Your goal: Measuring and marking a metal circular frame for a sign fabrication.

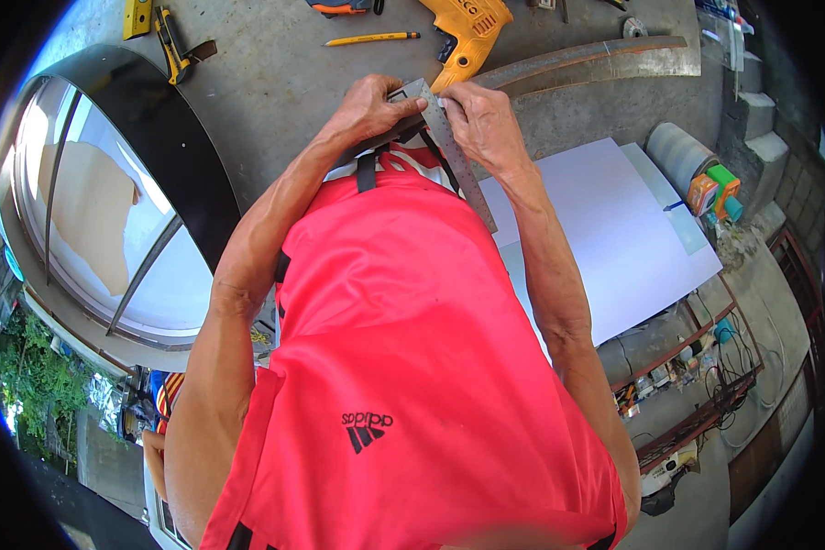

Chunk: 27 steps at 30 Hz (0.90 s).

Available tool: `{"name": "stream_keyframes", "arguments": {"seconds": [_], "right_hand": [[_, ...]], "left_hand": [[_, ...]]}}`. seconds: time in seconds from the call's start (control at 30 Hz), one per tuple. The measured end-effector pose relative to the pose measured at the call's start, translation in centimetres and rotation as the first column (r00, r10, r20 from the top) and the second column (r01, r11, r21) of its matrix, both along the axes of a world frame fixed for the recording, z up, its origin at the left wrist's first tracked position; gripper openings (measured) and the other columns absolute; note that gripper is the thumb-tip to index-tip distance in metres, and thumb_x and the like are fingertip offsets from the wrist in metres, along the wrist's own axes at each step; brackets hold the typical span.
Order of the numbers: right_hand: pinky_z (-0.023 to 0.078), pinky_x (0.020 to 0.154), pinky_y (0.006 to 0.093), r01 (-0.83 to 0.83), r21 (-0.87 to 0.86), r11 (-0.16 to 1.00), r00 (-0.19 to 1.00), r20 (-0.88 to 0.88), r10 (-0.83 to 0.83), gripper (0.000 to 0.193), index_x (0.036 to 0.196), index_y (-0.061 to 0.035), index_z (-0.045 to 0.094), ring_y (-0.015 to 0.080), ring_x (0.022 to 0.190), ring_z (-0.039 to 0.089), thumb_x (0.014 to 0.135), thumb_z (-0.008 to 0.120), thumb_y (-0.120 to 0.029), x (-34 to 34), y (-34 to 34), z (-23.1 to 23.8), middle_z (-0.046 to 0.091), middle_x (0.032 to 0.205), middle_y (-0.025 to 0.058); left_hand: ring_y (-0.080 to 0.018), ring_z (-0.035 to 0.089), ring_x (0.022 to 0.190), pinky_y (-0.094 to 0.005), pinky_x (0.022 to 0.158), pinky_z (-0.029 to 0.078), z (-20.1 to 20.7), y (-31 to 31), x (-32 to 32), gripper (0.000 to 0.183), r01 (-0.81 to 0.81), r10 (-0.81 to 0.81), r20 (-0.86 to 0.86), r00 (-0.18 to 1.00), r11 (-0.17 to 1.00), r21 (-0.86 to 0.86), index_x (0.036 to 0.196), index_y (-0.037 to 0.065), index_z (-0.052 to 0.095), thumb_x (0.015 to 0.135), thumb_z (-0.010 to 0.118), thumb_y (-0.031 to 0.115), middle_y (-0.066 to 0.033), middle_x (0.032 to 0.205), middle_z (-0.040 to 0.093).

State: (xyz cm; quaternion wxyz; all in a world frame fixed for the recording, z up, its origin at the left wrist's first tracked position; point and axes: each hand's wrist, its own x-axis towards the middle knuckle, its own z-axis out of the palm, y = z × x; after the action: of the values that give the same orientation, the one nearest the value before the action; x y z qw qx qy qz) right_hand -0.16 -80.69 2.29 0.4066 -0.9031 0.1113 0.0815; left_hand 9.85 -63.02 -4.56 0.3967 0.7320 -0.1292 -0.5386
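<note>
A steel square (pixel 458 174) with a marked blade lies slantwise in front of my red shirt. My left hand (pixel 368 112) is closed round its upper end, the thumb pressed along the top; a dark flat piece (pixel 368 145) runs below these fingers. Beside the blade, my right hand (pixel 488 126) is pinched shut near the square's upper corner. Something small and pale may be between its fingertips, too small to name. Just beyond the hands lie a yellow power drill (pixel 472 32) and a yellow pencil (pixel 372 38).
At left stands a large round black frame (pixel 156 119) with crossbars. A utility knife (pixel 170 46) and a yellow level (pixel 137 16) lie beyond it. A curved metal strip (pixel 596 66) rests at far right. White sheets (pixel 614 229) lie near a roll (pixel 678 151) and small boxes (pixel 713 191).
</note>
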Motion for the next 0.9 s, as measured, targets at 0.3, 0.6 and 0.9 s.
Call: {"name": "stream_keyframes", "arguments": {"seconds": [0.3, 0.6, 0.9], "right_hand": [[0.053, 0.070, 0.0417, 0.023, -0.020, 1.000, 1.000, -0.010, -0.023, 0.010, 0.095, 0.0029, 0.067, 0.0391, 0.080, 0.068, 0.091, 0.062, -0.006, 0.6, 0.2, -0.6, 0.069, 0.087, 0.0210], [0.052, 0.070, 0.0452, -0.058, -0.006, 0.998, 0.975, -0.214, 0.056, 0.010, 0.092, 0.0018, 0.067, 0.0410, 0.080, 0.067, 0.091, 0.062, -0.007, -0.7, -0.6, 2.4, 0.068, 0.083, 0.0223], [0.052, 0.071, 0.0434, 0.183, 0.065, 0.981, 0.981, -0.077, -0.178, 0.010, 0.095, 0.0025, 0.066, 0.0399, 0.083, 0.068, 0.092, 0.063, -0.007, -0.3, 0.5, 1.4, 0.069, 0.088, 0.0209]], "left_hand": [[-0.0270, 0.071, 0.073, -0.0409, 0.069, 0.053, -0.3, 0.0, -0.2, 0.051, -0.010, 0.011, 0.021, 1.000, 0.999, -0.040, 0.094, -0.002, 0.076, 0.084, 0.074, 0.049, -0.0199, 0.077, 0.072], [-0.0285, 0.071, 0.072, -0.0419, 0.070, 0.053, -0.5, 0.2, -0.3, 0.050, 0.018, -0.016, 0.027, 1.000, 0.998, -0.059, 0.094, -0.002, 0.075, 0.084, 0.074, 0.047, -0.0204, 0.078, 0.072], [-0.0267, 0.070, 0.070, -0.0405, 0.069, 0.053, 0.0, 0.1, 0.0, 0.052, 0.020, -0.019, 0.032, 0.999, 0.999, -0.032, 0.096, -0.004, 0.075, 0.083, 0.075, 0.047, -0.0197, 0.079, 0.072]]}}
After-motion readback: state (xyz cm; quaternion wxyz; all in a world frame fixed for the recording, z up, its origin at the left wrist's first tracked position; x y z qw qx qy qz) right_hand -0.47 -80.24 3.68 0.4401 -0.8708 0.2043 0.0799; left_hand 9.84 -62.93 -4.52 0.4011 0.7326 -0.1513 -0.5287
